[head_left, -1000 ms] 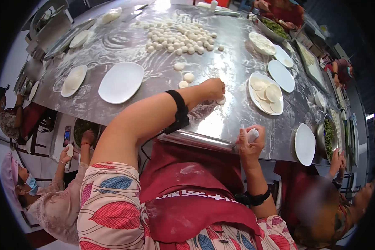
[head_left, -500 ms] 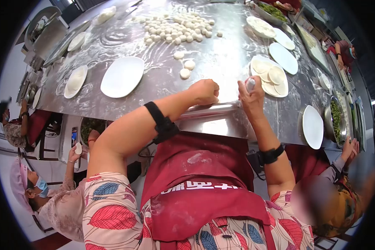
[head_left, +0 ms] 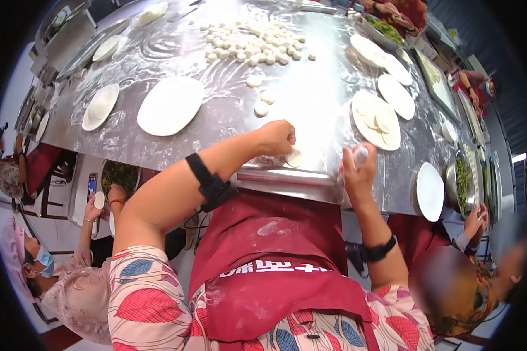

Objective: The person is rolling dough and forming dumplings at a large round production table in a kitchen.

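Note:
My left hand point(head_left: 277, 138) is closed on the edge of a small round dough wrapper point(head_left: 295, 157), which lies on the steel table close to its front edge. To the right, my right hand point(head_left: 358, 171) is wrapped round a pale rolling pin point(head_left: 361, 154), seen nearly end-on, apart from the wrapper. Beyond my left hand lie a few flattened dough pieces point(head_left: 262, 109). Behind them spreads a floury heap of small dough balls point(head_left: 252, 44). Rolled wrappers point(head_left: 369, 110) overlap on a white plate point(head_left: 394, 141) beyond my right hand.
White plates stand left point(head_left: 171, 107) and right point(head_left: 430, 192). Bowls of chopped green filling stand at the right point(head_left: 462, 181) and far right back point(head_left: 383, 32). At lower left, a masked co-worker point(head_left: 76, 292) holds a wrapper beside another filling bowl point(head_left: 120, 175). More people work around the table.
My view has shifted slightly. My right hand with the rolling pin has drawn down and away from my left hand. The wrapper by my left fingers now shows.

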Tool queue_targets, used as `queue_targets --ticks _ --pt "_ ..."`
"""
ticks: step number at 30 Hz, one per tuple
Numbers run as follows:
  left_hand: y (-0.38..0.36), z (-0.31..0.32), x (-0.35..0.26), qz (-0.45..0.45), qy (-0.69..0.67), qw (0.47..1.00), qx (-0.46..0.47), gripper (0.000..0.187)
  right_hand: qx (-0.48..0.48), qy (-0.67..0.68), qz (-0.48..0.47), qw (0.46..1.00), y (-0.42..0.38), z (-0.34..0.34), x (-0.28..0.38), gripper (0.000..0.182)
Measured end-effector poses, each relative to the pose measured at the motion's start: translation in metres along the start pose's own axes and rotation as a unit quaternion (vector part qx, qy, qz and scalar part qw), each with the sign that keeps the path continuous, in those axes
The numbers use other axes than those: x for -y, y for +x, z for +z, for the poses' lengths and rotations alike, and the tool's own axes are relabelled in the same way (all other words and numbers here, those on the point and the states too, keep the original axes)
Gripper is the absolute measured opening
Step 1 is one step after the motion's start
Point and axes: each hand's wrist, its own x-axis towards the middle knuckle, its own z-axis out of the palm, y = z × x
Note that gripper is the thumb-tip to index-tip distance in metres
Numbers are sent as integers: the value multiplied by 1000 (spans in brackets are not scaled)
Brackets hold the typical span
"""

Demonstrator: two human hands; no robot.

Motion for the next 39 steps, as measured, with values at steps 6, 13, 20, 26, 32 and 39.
queue_targets --ticks 6,13,20,26,32,39 --pt "7 6 -5 19 32 999 -21 12 -20 -104 -52 993 61 35 -8 27" --pt "-4 -3 8 -44 -95 994 13 9 -1 -24 4 1000 1 -1 4 25" --pt "14 4 0 20 109 993 -43 14 -17 -122 -68 990 69 38 -13 28" --pt "3 4 6 101 86 991 -8 15 -14 2 5 1000 -18 -4 12 22" --pt "19 -17 -10 64 110 990 -60 14 -16 12 -13 1000 -49 -13 18 22" --pt "-9 -21 27 -40 120 991 -49 14 -14 -2 -33 999 -48 -13 15 21"
